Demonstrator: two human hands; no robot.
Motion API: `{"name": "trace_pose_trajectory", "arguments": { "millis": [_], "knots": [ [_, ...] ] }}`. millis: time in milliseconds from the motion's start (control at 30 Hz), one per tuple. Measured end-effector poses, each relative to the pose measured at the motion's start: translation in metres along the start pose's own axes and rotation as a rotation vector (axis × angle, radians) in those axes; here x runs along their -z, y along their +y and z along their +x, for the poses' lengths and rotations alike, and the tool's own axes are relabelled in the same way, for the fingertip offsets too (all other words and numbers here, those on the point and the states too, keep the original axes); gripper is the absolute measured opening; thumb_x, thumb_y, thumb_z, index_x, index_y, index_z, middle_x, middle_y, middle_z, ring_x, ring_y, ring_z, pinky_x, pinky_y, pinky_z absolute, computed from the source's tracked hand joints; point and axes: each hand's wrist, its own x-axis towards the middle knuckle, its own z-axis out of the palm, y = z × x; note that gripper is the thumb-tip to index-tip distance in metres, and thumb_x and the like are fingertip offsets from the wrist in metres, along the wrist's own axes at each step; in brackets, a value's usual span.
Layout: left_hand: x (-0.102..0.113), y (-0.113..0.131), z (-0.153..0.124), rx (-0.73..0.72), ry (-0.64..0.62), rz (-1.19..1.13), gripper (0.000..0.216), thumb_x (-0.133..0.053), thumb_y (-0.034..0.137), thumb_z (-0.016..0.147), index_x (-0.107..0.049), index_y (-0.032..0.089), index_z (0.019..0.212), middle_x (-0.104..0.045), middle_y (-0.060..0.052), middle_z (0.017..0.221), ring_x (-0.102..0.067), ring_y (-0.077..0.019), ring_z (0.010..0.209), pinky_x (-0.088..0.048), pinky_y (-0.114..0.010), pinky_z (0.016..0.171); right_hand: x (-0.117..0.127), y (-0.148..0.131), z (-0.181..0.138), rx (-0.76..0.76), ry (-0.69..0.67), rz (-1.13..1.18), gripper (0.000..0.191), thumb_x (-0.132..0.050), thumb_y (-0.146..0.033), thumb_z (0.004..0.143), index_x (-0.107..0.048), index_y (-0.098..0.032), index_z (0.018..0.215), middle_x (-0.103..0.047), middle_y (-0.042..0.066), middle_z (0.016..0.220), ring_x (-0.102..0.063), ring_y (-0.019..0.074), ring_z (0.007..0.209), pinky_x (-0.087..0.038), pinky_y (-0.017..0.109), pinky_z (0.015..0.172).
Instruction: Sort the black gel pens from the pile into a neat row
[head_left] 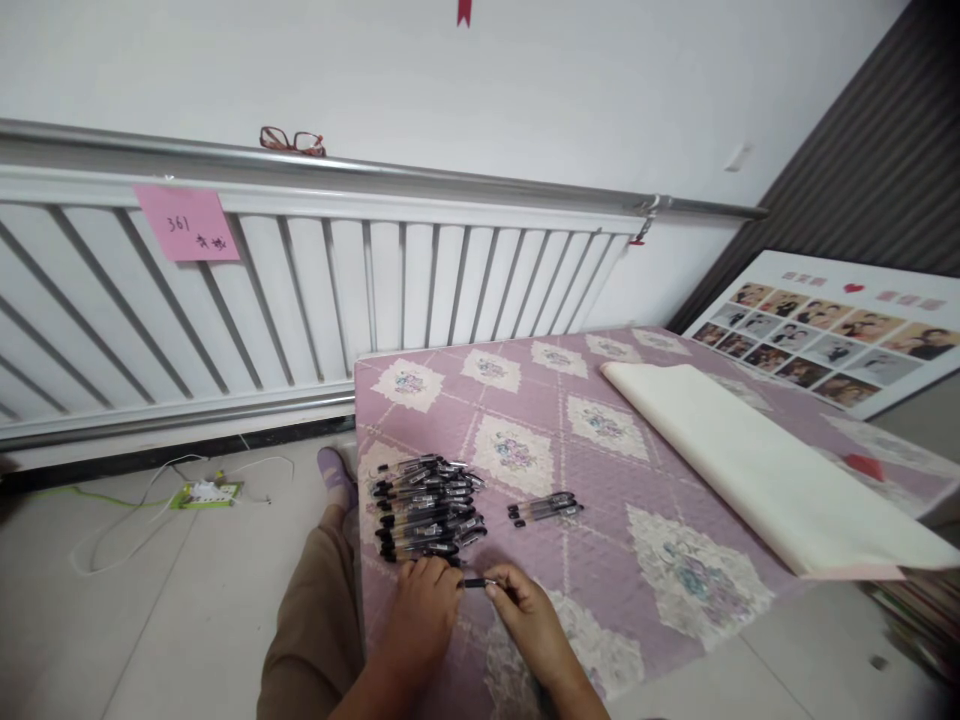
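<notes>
Pile (429,508) lies at eleven o'clock from the held pen (475,583), presumably for easy reach. I observe the left hand (429,602) gripping one end, the right hand (526,612) pinching the other, apparently for steadiness. Smaller group (545,509): one-thirty, apart.

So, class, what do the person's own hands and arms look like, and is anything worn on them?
The left hand and right hand are both ungloved. The visible forearms are bare, with no sleeve, watch or bracelet showing. Finger detail is too small to rule out rings.
</notes>
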Motion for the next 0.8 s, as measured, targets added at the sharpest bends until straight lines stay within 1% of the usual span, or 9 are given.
{"name": "trace_pose_trajectory", "arguments": {
  "millis": [200,433,500,533,600,633,667,733,800],
  "knots": [
    [-0.001,-0.001,-0.001,-0.025,0.015,-0.005,0.019,-0.045,0.018,0.096,-0.062,0.024,0.101,-0.060,-0.001,0.098,-0.051,-0.0194,0.095,-0.034,-0.036,0.088,-0.001,-0.005,-0.001,0.060,-0.004,-0.110,0.023,-0.052,-0.039,0.085,-0.062,-0.021,0.076,-0.065,0.001,0.074,-0.059,0.0186,0.073,-0.045,0.027,0.069],
    [0.002,-0.001,-0.003,-0.034,0.058,-0.062,0.016,-0.049,0.015,0.093,-0.061,0.024,0.098,-0.060,-0.001,0.099,-0.051,-0.0197,0.094,-0.036,-0.037,0.089,-0.010,0.002,-0.001,0.144,0.071,-0.244,0.039,-0.046,-0.043,0.089,-0.051,-0.022,0.058,-0.053,-0.001,0.059,-0.050,0.0165,0.060,-0.040,0.026,0.057],
    [0.002,0.000,-0.002,-0.028,0.067,-0.053,0.015,-0.050,0.015,0.093,-0.062,0.024,0.098,-0.061,-0.001,0.099,-0.052,-0.0201,0.094,-0.037,-0.037,0.088,-0.011,0.003,-0.001,0.134,0.076,-0.213,0.035,-0.047,-0.043,0.088,-0.053,-0.022,0.061,-0.055,-0.001,0.061,-0.052,0.0169,0.061,-0.042,0.027,0.060],
    [0.003,0.000,-0.002,-0.025,0.069,-0.045,0.016,-0.050,0.015,0.093,-0.062,0.024,0.098,-0.061,-0.001,0.098,-0.052,-0.0202,0.094,-0.037,-0.037,0.088,-0.010,0.002,-0.001,0.117,0.075,-0.181,0.029,-0.049,-0.041,0.087,-0.057,-0.022,0.067,-0.057,0.000,0.064,-0.054,0.0173,0.064,-0.044,0.027,0.062],
    [0.003,0.001,-0.001,-0.015,0.068,-0.030,0.017,-0.049,0.015,0.093,-0.062,0.024,0.098,-0.061,-0.001,0.098,-0.053,-0.0202,0.094,-0.038,-0.037,0.088,-0.008,0.001,-0.002,0.072,0.075,-0.097,0.019,-0.054,-0.038,0.084,-0.061,-0.021,0.087,-0.060,0.000,0.073,-0.057,0.0181,0.070,-0.047,0.027,0.068],
    [0.004,0.001,-0.001,-0.010,0.063,-0.025,0.017,-0.049,0.015,0.093,-0.063,0.024,0.099,-0.061,-0.001,0.098,-0.053,-0.0201,0.094,-0.038,-0.037,0.088,-0.007,0.000,-0.003,0.049,0.074,-0.060,0.021,-0.057,-0.036,0.081,-0.060,-0.020,0.096,-0.061,0.000,0.076,-0.059,0.0184,0.073,-0.048,0.027,0.069],
    [0.004,0.001,-0.001,-0.007,0.056,-0.020,0.017,-0.049,0.015,0.094,-0.063,0.024,0.099,-0.061,-0.001,0.098,-0.053,-0.0200,0.095,-0.038,-0.037,0.089,-0.006,-0.001,-0.003,0.034,0.070,-0.037,0.024,-0.058,-0.034,0.080,-0.060,-0.020,0.099,-0.061,0.001,0.078,-0.059,0.0185,0.074,-0.048,0.027,0.070],
    [0.004,0.001,0.000,-0.004,0.041,-0.013,0.017,-0.049,0.016,0.094,-0.063,0.024,0.099,-0.061,-0.001,0.098,-0.053,-0.0197,0.095,-0.038,-0.037,0.088,-0.004,-0.004,-0.003,0.030,0.043,-0.034,0.021,-0.058,-0.034,0.079,-0.062,-0.020,0.094,-0.062,0.001,0.078,-0.059,0.0187,0.075,-0.048,0.027,0.072],
    [0.005,0.002,0.000,-0.008,0.033,-0.011,0.016,-0.049,0.016,0.094,-0.062,0.025,0.099,-0.061,0.000,0.098,-0.053,-0.0193,0.095,-0.038,-0.036,0.088,-0.004,-0.005,-0.003,0.044,0.019,-0.065,0.017,-0.056,-0.035,0.081,-0.064,-0.020,0.083,-0.062,0.001,0.076,-0.059,0.0186,0.074,-0.047,0.027,0.071]
  ]
}}
